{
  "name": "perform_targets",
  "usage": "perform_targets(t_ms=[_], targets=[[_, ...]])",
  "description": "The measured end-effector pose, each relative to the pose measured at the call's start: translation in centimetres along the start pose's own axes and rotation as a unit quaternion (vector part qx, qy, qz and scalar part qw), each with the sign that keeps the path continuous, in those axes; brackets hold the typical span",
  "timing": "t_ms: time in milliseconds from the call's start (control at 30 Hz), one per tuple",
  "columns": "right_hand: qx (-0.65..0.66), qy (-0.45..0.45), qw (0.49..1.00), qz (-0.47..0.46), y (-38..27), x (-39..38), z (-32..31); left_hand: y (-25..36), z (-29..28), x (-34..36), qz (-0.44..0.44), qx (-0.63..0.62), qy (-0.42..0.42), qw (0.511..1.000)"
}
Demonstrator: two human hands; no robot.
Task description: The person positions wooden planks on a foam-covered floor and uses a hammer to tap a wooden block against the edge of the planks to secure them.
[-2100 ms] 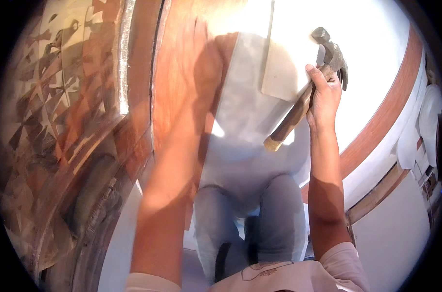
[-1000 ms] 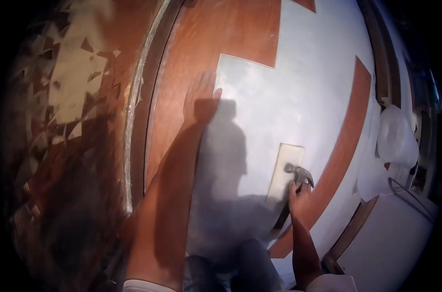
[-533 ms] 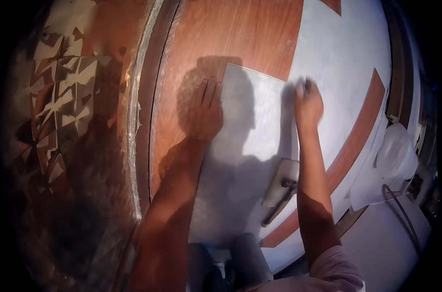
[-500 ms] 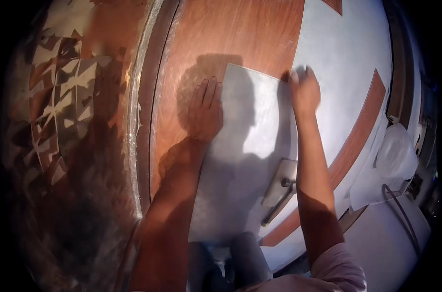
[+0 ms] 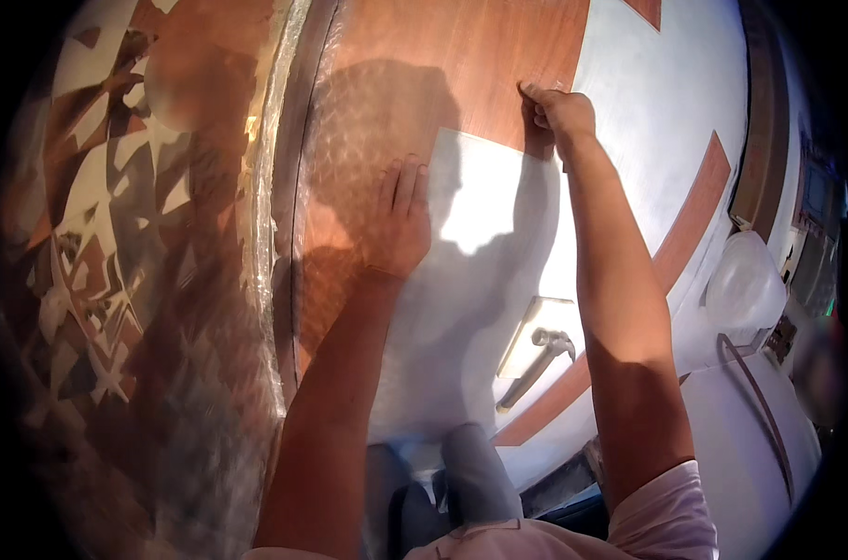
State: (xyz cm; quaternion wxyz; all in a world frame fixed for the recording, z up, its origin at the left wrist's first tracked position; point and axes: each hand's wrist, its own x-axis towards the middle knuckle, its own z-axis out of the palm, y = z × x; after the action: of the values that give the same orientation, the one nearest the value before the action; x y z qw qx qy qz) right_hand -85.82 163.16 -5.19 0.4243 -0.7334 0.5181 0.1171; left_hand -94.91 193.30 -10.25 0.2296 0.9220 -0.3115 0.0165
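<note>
While both hands [image 5: 400, 229] press flat one grey sheet [image 5: 470, 308], one hammer [image 5: 534, 366] lies nearby.

white panel [image 5: 484, 280], reddish-brown floor [image 5: 461, 65] (woodgrain)

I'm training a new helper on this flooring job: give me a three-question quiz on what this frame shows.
1. True or false: the left hand lies flat, palm down, on the pale grey tile.
2. What does the right hand touch? A) the hammer B) the tile's far corner C) the white bucket
3. Fill in: the hammer lies on a small ____ pad, held by no hand.

Key: 1 true; 2 B; 3 cream.
</note>
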Motion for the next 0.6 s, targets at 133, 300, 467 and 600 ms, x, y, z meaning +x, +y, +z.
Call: perform_targets(t_ms=[133, 300, 467, 600], targets=[[-0.179, 0.033, 0.983, -0.010, 0.6, 0.1, -2.1, -0.5, 0.1, -0.7, -0.006, -0.017, -0.022, 1.000], [-0.297, 0.142, 0.941, -0.081, 0.5, -3.5, 0.2, -0.5, -0.2, -0.2, -0.010, -0.033, -0.019, 0.999], [-0.257, 0.165, 0.952, -0.027, -1.2, -4.5, 2.4, -0.4, -0.6, -0.1, 0.004, -0.033, -0.014, 0.999], [-0.216, 0.198, 0.956, -0.002, -2.2, -4.4, 4.5, -0.2, -1.1, 0.0, 0.011, -0.028, -0.008, 1.000]])
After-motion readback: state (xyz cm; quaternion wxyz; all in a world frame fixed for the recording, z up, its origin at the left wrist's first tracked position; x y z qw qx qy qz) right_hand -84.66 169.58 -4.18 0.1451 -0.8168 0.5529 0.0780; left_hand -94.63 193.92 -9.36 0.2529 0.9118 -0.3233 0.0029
